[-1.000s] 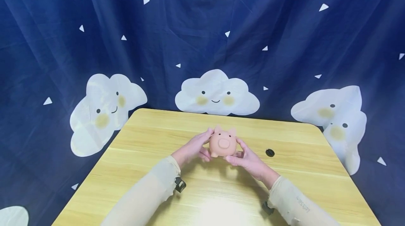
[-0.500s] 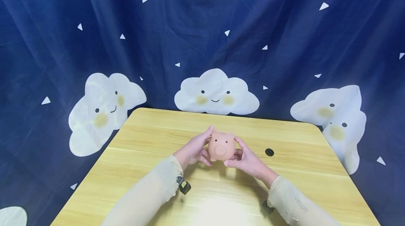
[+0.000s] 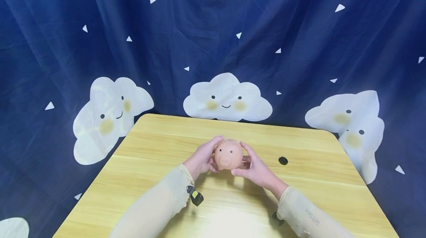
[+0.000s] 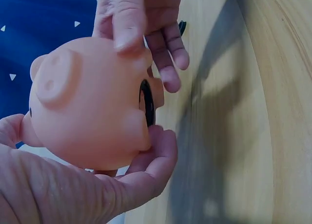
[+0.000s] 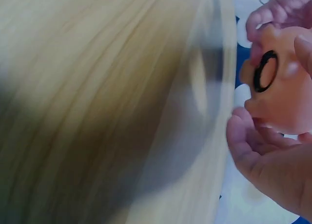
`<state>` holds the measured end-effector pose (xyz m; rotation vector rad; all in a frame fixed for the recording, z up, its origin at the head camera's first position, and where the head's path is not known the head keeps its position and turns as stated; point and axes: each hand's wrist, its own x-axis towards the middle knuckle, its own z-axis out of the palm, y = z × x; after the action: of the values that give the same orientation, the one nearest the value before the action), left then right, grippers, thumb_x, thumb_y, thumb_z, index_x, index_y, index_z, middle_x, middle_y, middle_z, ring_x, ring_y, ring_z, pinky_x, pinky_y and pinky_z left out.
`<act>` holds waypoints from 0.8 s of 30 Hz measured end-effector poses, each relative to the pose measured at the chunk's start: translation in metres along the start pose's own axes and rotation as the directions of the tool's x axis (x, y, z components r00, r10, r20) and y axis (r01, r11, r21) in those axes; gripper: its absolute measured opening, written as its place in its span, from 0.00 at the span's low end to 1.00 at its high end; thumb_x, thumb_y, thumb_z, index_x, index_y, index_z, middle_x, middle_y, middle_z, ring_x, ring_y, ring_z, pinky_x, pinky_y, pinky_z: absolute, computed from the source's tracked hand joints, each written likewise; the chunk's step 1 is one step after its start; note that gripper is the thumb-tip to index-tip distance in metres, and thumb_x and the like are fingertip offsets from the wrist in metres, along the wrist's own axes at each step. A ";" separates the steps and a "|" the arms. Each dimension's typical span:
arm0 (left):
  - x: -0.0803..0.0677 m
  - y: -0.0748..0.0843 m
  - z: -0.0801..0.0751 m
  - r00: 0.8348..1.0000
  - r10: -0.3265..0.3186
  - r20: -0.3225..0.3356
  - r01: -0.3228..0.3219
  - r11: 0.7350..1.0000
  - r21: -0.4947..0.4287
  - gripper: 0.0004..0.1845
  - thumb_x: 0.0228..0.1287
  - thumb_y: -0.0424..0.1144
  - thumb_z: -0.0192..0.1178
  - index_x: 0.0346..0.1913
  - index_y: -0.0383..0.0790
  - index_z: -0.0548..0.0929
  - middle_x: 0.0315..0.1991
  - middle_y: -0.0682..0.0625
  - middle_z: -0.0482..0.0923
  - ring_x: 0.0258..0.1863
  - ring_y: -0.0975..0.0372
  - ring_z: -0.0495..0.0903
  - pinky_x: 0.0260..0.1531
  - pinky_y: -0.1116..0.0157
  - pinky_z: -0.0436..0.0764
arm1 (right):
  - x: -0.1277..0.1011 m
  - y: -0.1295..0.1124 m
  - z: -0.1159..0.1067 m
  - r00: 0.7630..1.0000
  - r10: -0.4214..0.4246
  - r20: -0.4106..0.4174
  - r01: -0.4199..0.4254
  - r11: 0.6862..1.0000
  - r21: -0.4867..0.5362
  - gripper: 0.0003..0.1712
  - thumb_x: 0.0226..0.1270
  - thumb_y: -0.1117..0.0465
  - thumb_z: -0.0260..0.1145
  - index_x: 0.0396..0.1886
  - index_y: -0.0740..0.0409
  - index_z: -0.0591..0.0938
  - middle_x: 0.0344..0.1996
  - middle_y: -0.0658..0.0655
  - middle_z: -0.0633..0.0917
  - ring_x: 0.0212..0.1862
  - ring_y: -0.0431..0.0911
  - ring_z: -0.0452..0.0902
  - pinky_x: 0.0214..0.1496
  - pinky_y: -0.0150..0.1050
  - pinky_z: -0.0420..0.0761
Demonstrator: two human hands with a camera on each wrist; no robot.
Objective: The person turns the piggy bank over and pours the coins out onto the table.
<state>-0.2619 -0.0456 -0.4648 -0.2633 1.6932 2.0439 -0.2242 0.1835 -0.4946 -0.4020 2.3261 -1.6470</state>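
Head view | pig toy [image 3: 228, 154] snout toward camera | both hands' fingers grip it

In the head view the left hand [image 3: 202, 158] and right hand [image 3: 253, 167] cover both flanks of the pink pig toy [image 3: 228, 154], so its legs and underside are hidden there. The small black clip [image 3: 195, 197] at the left sleeve is too small to identify, and a second dark piece by the right sleeve is half hidden. The wooden table [image 3: 159, 145] is cut off by the lower edge. In the right wrist view the tabletop is smeared with blur, and the toy runs past the right edge. In the left wrist view the palm is cropped at the bottom
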 end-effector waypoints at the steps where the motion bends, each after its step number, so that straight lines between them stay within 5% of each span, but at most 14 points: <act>1: 0.000 0.000 0.000 1.000 0.004 -0.008 -0.004 1.000 -0.001 0.43 0.63 0.67 0.68 0.72 0.41 0.76 0.78 0.36 0.71 0.61 0.33 0.83 0.54 0.29 0.83 | 0.000 -0.001 0.000 1.000 0.021 0.007 -0.021 0.999 0.030 0.65 0.65 0.55 0.81 0.89 0.49 0.47 0.67 0.73 0.81 0.61 0.58 0.87 0.61 0.49 0.89; 9: 0.003 -0.003 0.001 0.997 0.071 -0.041 -0.072 0.997 -0.029 0.33 0.61 0.64 0.71 0.59 0.44 0.82 0.63 0.39 0.77 0.49 0.46 0.80 0.39 0.50 0.86 | 0.002 -0.009 -0.006 0.978 0.173 0.113 -0.194 0.958 0.212 0.54 0.79 0.45 0.67 0.89 0.51 0.44 0.55 0.66 0.89 0.55 0.58 0.89 0.62 0.52 0.88; 16: 0.005 -0.010 0.002 0.992 0.124 -0.016 -0.124 0.992 0.013 0.34 0.65 0.63 0.69 0.68 0.48 0.82 0.65 0.38 0.78 0.55 0.44 0.81 0.40 0.52 0.86 | 0.006 -0.011 -0.012 0.963 0.242 0.117 -0.266 0.913 0.309 0.51 0.83 0.36 0.56 0.89 0.53 0.45 0.52 0.63 0.89 0.55 0.55 0.87 0.65 0.51 0.86; 24: 0.005 -0.016 0.001 0.983 0.180 0.028 -0.181 0.983 0.017 0.45 0.66 0.61 0.70 0.80 0.46 0.69 0.74 0.34 0.73 0.59 0.39 0.84 0.41 0.50 0.90 | 0.006 -0.013 -0.014 0.962 0.251 0.105 -0.273 0.895 0.354 0.51 0.83 0.34 0.53 0.90 0.52 0.44 0.48 0.57 0.88 0.51 0.49 0.85 0.66 0.49 0.85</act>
<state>-0.2591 -0.0417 -0.4809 -0.0778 1.7762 2.1481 -0.2334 0.1890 -0.4779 -0.0503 1.8728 -1.8470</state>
